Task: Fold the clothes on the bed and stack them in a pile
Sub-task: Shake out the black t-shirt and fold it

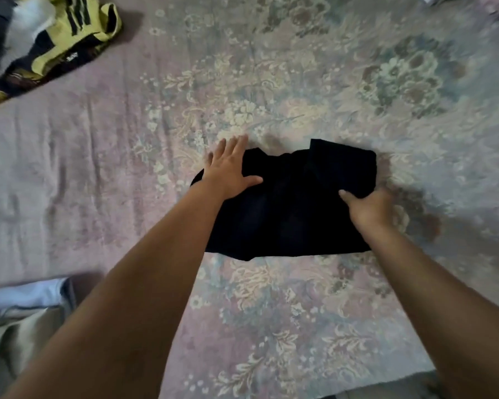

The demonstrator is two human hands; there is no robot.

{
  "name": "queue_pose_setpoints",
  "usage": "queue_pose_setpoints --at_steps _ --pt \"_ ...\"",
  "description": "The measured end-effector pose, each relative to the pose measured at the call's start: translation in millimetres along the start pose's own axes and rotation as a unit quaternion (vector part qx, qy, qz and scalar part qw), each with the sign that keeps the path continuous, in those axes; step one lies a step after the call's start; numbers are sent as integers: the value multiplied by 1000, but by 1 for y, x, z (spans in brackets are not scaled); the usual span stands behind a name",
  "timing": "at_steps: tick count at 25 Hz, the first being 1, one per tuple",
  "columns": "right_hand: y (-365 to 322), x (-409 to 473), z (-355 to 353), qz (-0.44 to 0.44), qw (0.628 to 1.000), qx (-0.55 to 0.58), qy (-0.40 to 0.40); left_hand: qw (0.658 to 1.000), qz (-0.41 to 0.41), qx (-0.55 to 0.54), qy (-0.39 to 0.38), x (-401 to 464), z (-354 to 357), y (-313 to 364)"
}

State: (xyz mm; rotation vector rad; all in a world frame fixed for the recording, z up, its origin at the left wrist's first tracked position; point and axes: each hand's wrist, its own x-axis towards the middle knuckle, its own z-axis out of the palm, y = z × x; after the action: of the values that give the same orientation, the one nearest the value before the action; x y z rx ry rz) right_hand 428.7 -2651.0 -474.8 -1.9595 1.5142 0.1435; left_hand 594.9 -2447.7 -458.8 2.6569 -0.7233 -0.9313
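Mid-fold on the black garment (285, 208), lying on the bed (98, 168) between both hands. Left hand (231, 168) flat, fingers spread, pressing its left edge; right hand (369, 208) grips the right edge (fingers tucked under). Next, probably: carry that edge across toward the left hand.

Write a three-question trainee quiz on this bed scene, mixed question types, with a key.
1. True or false: the left hand lies flat with straight fingers on the black garment.
2. Which item lies at the far left corner of the bed? A) yellow and black striped garment B) red towel C) blue jeans
3. Fill in: the right hand grips the garment's ____ edge.

Key: 1 true. 2 A. 3 right; its thumb lies on top, and the fingers are hidden under the fabric.
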Motion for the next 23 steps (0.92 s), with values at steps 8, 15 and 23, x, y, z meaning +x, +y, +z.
queue_pose_setpoints --at_steps 8,15,23 --pt "-98 37 -21 -378 916 -132 -17 910 -221 -350 38 -97 49 5" --pt "-86 -20 48 -499 758 -402 -123 877 -278 -392 -13 -144 90 -10" --pt "-187 51 -3 -382 904 -188 -48 839 -241 -485 -40 -152 90 -20"
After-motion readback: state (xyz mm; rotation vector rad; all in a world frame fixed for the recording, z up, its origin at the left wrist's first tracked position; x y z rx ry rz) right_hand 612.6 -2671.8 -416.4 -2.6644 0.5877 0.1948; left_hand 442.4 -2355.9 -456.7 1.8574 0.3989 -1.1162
